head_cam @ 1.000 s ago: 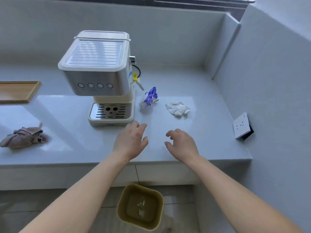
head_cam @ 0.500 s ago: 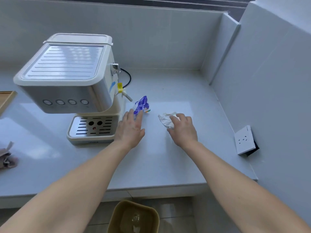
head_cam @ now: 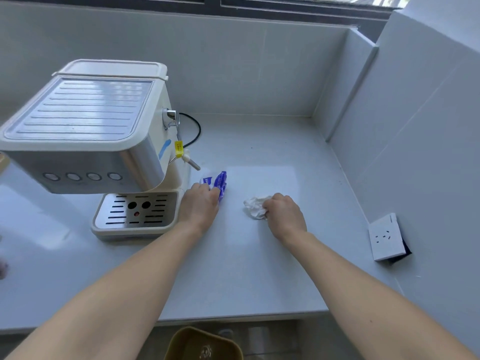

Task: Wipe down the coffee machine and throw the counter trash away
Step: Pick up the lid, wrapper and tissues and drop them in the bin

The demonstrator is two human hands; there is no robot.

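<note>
Trash is what we handle now: below our arms the bin [head_cam: 204, 344] waits on the floor. On the worktop [head_cam: 259, 268] our right hand [head_cam: 284, 214] closes on the crumpled tissue [head_cam: 254, 207], soft and very light, best taken whole in the grip. Our left hand [head_cam: 200, 203] covers the blue wrapper [head_cam: 220, 181], thin and probably slippery; whether that grip is closed we cannot tell. Left of it stands the coffee machine [head_cam: 85, 141].

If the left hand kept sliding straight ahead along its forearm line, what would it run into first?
The left hand already touches the blue-and-white crinkled wrapper; pushing on would shove it first. Beyond it lies bare grey counter up to the back wall, though depth is unclear.
</note>
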